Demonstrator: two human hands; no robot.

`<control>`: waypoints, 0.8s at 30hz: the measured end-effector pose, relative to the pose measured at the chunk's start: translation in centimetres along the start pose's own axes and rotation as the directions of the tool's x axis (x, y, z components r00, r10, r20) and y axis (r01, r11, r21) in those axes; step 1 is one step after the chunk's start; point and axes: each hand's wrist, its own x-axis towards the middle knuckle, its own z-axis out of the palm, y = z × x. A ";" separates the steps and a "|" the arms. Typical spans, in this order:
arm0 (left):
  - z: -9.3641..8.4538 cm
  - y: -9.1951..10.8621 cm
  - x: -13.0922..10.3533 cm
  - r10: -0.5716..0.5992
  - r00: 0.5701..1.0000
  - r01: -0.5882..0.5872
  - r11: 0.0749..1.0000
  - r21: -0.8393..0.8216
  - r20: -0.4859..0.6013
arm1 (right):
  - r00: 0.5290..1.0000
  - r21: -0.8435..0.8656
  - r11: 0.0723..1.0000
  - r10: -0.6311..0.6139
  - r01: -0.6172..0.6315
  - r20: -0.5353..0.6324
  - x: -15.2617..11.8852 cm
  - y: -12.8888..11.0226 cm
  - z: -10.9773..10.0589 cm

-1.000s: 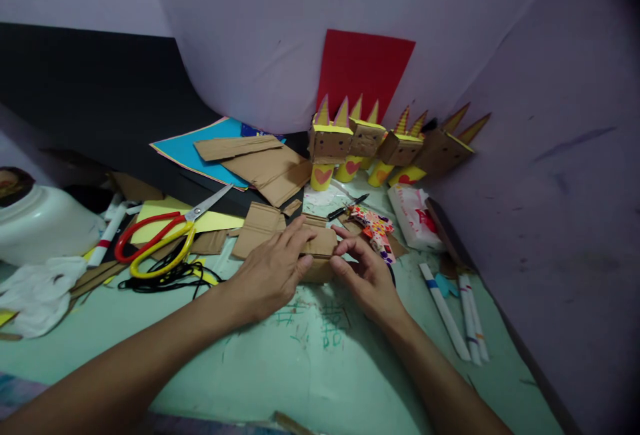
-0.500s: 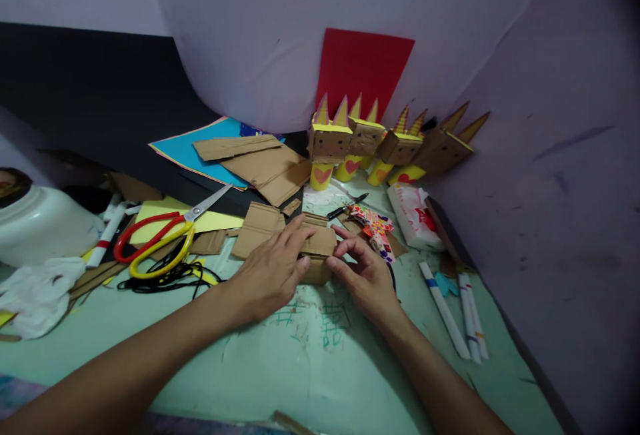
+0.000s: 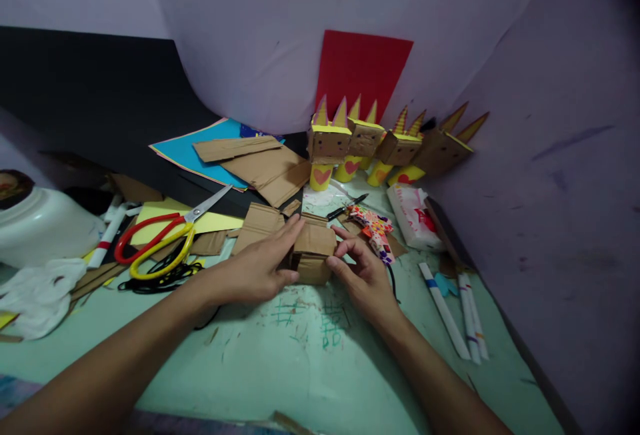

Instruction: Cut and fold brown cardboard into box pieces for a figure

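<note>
A small cardboard box [image 3: 314, 269] sits on the table in front of me, its top flap [image 3: 315, 240] raised a little over a dark gap. On its left side lies my left hand [image 3: 260, 268], fingers stretched out against the cardboard, thumb near the front corner. My right hand [image 3: 364, 275] pinches the right edge of the box by the flap between thumb and curled fingers. Behind my left fingers is a creased cardboard piece [image 3: 257, 227]. A floral-patterned piece [image 3: 374, 228] lies just beyond my right hand.
Red-and-yellow scissors [image 3: 189, 225] and black cord [image 3: 163, 280] lie left, near a white tub [image 3: 55, 228]. Several cardboard figures with pointed ears [image 3: 330, 143] stand at the back. At right are white markers [image 3: 444, 311] and a tissue pack [image 3: 415, 218].
My left hand has slid off the flap to the box's left side, uncovering more of the top and front. My right hand stays at the right edge.
</note>
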 end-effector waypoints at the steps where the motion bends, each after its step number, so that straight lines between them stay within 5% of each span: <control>1: -0.1 0.0 0.0 -0.013 1.000 0.013 1.000 0.004 0.019 | 1.000 -0.002 1.000 -0.002 0.002 -0.004 0.0 0.0 0.0; 10: 0.3 1.2 -0.4 -0.049 0.996 0.036 0.986 0.166 0.079 | 0.998 0.046 0.999 0.002 0.001 -0.065 -0.1 -0.1 0.5; 24: 0.5 1.0 -0.3 -0.035 0.999 0.033 0.991 0.131 0.015 | 0.998 0.046 0.999 -0.009 0.012 -0.065 -0.3 -0.1 0.6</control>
